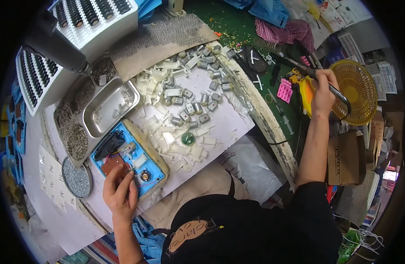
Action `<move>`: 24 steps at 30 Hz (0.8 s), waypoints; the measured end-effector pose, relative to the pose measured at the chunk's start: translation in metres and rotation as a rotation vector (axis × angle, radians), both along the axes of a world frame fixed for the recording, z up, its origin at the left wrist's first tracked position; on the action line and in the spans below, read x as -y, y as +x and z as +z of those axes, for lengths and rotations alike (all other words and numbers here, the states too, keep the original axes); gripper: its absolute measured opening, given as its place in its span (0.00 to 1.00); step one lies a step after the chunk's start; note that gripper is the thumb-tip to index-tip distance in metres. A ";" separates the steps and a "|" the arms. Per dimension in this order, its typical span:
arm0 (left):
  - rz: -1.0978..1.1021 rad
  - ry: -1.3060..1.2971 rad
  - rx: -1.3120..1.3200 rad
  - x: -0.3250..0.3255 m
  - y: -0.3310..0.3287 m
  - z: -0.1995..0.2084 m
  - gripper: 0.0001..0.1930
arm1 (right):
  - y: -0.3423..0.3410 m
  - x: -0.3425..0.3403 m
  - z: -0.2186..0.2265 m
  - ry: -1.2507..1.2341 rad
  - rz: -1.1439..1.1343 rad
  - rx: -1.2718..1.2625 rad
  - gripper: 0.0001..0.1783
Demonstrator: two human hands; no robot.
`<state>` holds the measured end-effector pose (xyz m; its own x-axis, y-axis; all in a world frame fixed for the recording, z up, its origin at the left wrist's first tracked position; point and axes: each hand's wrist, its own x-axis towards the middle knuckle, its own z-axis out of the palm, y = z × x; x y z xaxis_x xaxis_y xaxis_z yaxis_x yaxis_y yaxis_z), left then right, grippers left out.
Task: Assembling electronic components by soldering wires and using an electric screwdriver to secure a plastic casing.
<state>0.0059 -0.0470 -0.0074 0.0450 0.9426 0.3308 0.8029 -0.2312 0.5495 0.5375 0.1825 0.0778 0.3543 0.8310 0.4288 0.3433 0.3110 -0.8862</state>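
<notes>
My left hand [120, 191] rests over a blue plastic housing [150, 165], its bent fingers closed at the edge of a brown circuit board [113, 164] inside. The housing also holds a black part [109, 145], thin wires and a round speaker-like part [145, 175]. It lies tilted on a worn foam-like block [146, 140]. Out to the right, my right hand [324, 90] is wrapped round a dark curved bar [342, 97], beside a yellow plastic basket [354, 90].
Small motors [193, 108] and whitish plastic parts [156, 81] cover the table's middle. A metal tray [89, 121] of screws and a round dish [77, 177] sit left. A power screwdriver [57, 42] hangs upper left. A cardboard box [344, 158] stands right.
</notes>
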 end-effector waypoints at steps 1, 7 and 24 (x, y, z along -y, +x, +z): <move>0.002 0.000 -0.007 0.000 0.000 0.000 0.12 | 0.002 -0.008 -0.007 -0.025 0.012 0.003 0.04; 0.037 0.015 -0.019 0.007 -0.007 0.000 0.12 | -0.022 -0.071 -0.035 -0.201 0.102 -0.013 0.05; 0.154 0.113 -0.205 -0.035 -0.007 0.009 0.16 | -0.361 0.059 -0.060 -0.239 1.022 0.696 0.13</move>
<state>-0.0007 -0.0121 0.0013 -0.0191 0.9010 0.4334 0.9250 -0.1486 0.3498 0.1767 0.1230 0.0182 -0.7358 0.6739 0.0672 0.4569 0.5671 -0.6853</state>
